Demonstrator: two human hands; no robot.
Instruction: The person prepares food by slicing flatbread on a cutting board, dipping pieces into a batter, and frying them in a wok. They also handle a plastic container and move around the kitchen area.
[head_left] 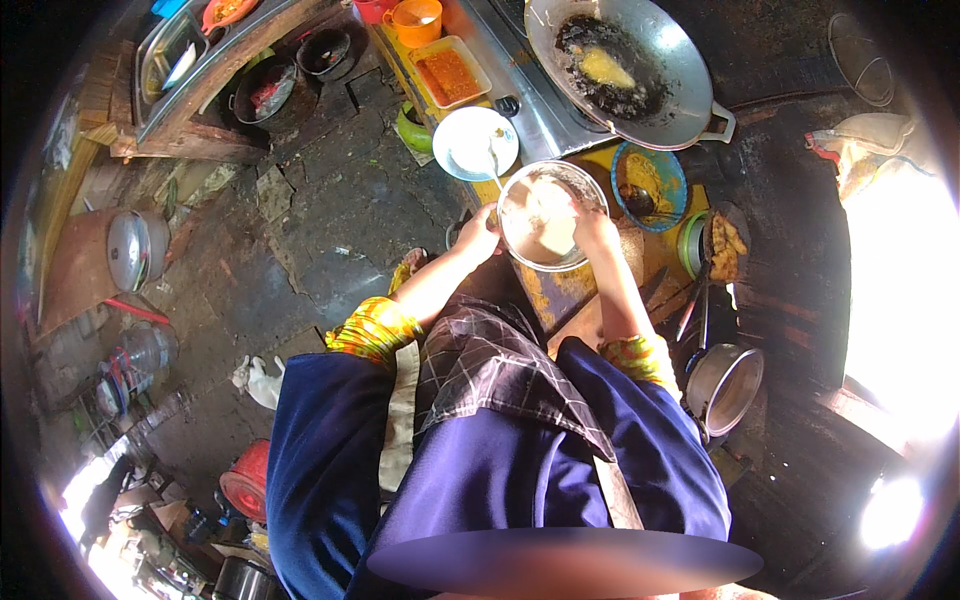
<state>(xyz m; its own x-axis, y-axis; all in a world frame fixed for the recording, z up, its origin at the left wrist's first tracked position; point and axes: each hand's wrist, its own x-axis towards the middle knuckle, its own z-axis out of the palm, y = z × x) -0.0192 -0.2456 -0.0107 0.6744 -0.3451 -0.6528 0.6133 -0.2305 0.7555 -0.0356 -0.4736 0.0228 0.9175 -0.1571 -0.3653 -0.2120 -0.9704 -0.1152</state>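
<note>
A round metal bowl (530, 258) with pale, flour-like mixture (542, 205) is in front of me, above the near end of the yellow counter. My left hand (480, 236) is closed on the bowl's left rim. My right hand (594, 232) reaches over the right rim, its fingers down in the mixture. Glare and the mixture hide how those fingers are held. Just beyond the bowl stands a white bowl (455, 150) with a spoon (494, 163) leaning in it. A large wok (682, 75) on the stove holds dark oil and a yellow frying piece (606, 68).
A tray of red-orange sauce (450, 75) and an orange cup (414, 22) line the counter's left side. Right of the bowl sit a blue patterned plate (672, 180) and a green-rimmed container (690, 245). A saucepan (724, 388) is near my right elbow. A white cat (262, 383) is on the floor at left.
</note>
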